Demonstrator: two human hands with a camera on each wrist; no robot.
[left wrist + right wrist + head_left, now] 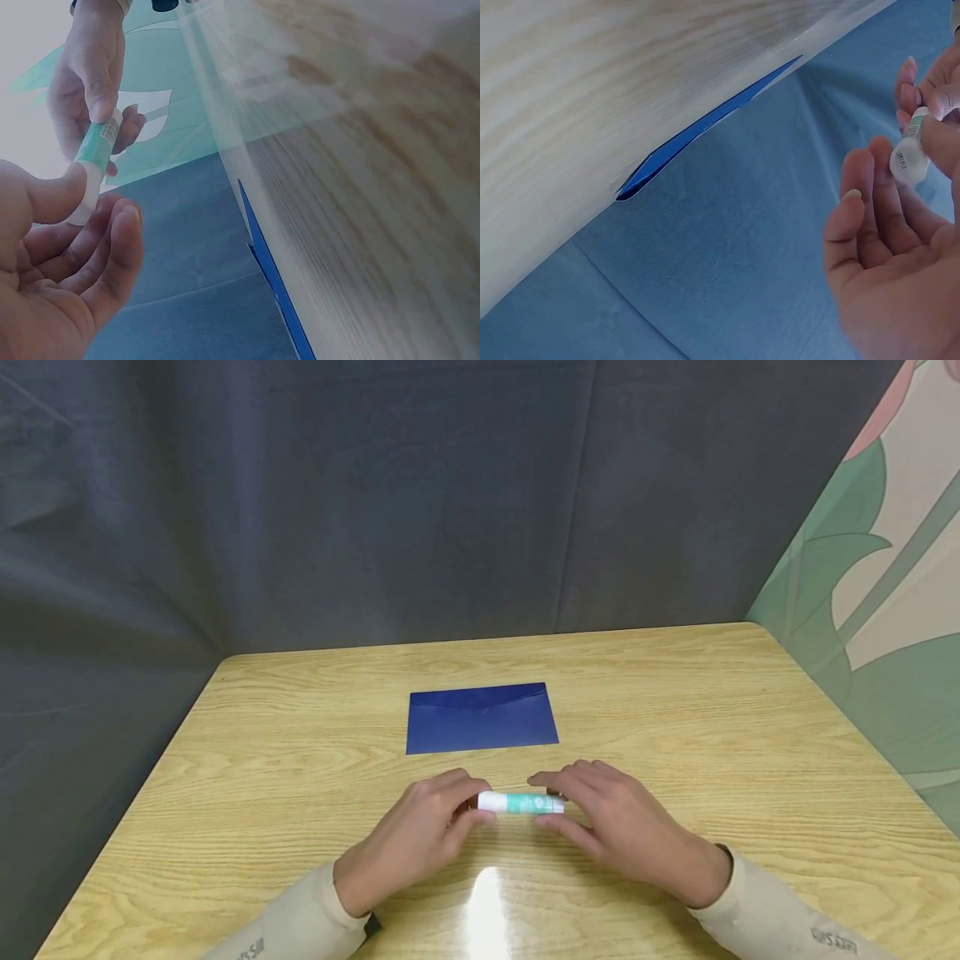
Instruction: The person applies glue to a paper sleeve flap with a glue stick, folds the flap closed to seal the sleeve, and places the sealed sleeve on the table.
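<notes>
A glue stick (521, 803) with a white cap and a green label lies level between my two hands, above the near part of the table. My left hand (422, 821) pinches its white cap end between thumb and fingers. At the other end, my right hand (626, 822) holds the white base. The left wrist view shows the right thumb pressing the glue stick (96, 150) near its base. Printed marks show on the round end of the glue stick (907, 163) in the right wrist view. Beyond the hands, a dark blue envelope (482, 727) lies flat, its flap edge visible.
The wooden table (300, 727) has a bright light reflection near its front. A dark cloth (405, 502) hangs behind it and along the left. On the right stands a wall (900, 610) painted with leaves and flowers.
</notes>
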